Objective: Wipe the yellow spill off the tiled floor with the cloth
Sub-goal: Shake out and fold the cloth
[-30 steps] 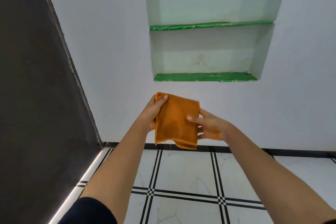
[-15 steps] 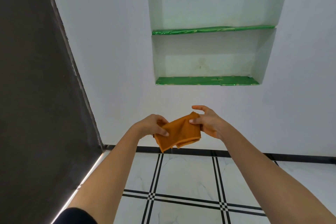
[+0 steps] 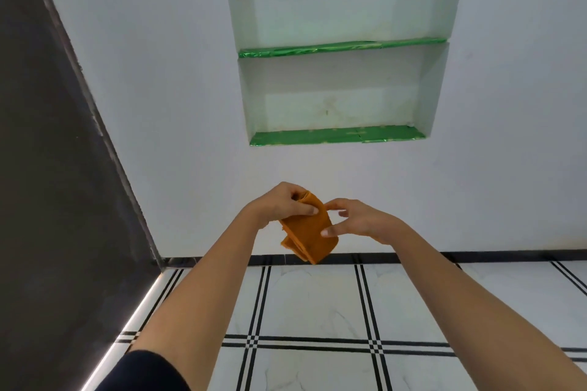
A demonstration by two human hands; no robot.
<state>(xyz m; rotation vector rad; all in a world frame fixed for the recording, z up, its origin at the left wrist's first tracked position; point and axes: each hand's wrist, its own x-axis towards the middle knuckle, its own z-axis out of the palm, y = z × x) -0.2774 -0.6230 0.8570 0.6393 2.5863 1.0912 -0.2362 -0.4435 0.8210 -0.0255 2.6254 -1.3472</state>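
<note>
cloth: orange cloth (image 3: 309, 232) is up in the air in front of the white wall (image 3: 158, 89), well above the tiled floor (image 3: 311, 305); folded over into a thick pad, a few layers showing at the lower left edge; it hangs tilted, lower corner pointing down toward the black skirting strip (image 3: 476, 255)

why it's held like that: my guess is it's being doubled up into a wad that fits one palm before going down to the floor; a folded pad soaks and pushes better than a loose sheet

left hand: left hand (image 3: 286, 205) on top of the upper end; fingers (image 3: 306, 209) curled over and clamped on the fold, thumb tucked behind so I can't see it; wrist bent down, forearm reaching straight out from a dark sleeve (image 3: 143, 371)

right hand: right hand (image 3: 359, 220) at the cloth's right edge; thumb tip pressing its face, index tip touching the top, other fingers spread loose behind; more steadying and smoothing than a real grasp; forearm comes in from the lower right

spill: no yellow spill anywhere on the white tiles I can see; it must be out of view, so wiping hasn't begun as far as I can judge

background: wall niche with green-lined shelves (image 3: 336, 135), nothing on them; dark panel (image 3: 47, 168) on the left
</note>
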